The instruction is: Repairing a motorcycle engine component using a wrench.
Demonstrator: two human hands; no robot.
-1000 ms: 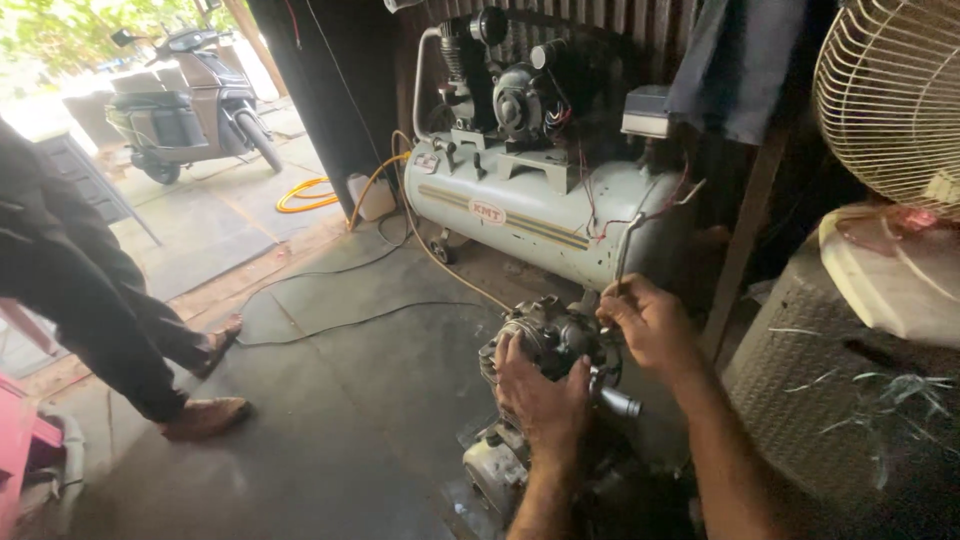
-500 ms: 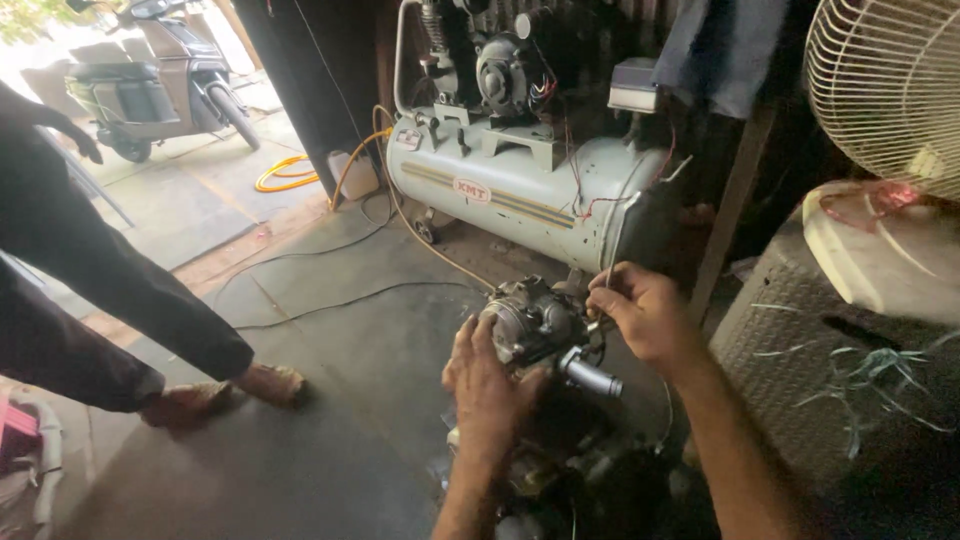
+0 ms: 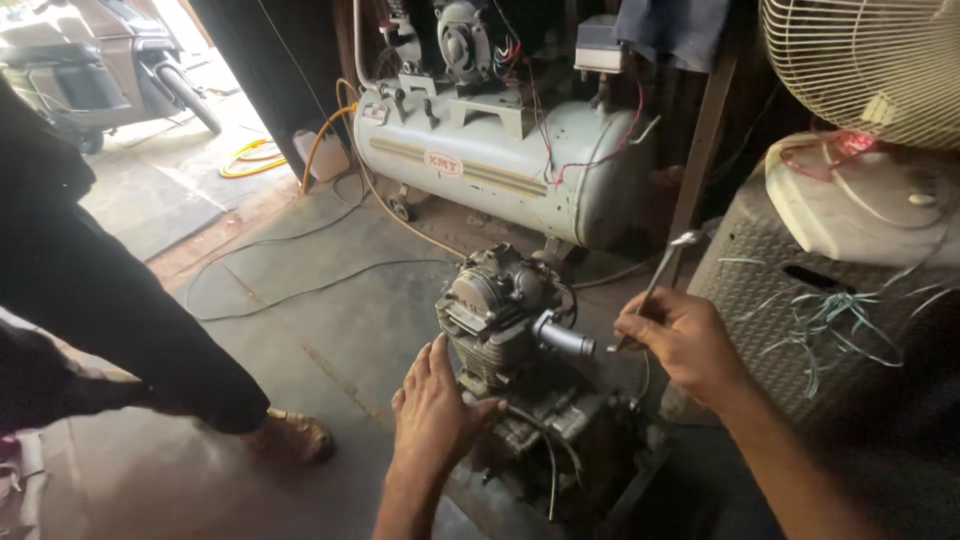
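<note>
A grey motorcycle engine [image 3: 505, 310] stands on the concrete floor in front of me, finned cylinder head up and a black intake stub pointing right. My left hand [image 3: 432, 408] lies flat against the engine's left side, fingers apart, holding nothing. To the right of the engine, clear of it, my right hand [image 3: 680, 340] grips a thin metal spanner [image 3: 662, 272] whose head points up and away.
A pale air compressor tank [image 3: 500, 170] with motor and wires sits behind the engine. Cables and a yellow hose [image 3: 250, 160] cross the floor. Another person's dark-trousered leg and sandalled foot [image 3: 290, 432] stand at left. A scooter [image 3: 90, 70] is outside; a fan [image 3: 860, 60] and woven chair are at right.
My right hand has pulled back from the engine head to the right, lifting the spanner. My left hand slid down the engine's side. The other person stepped closer.
</note>
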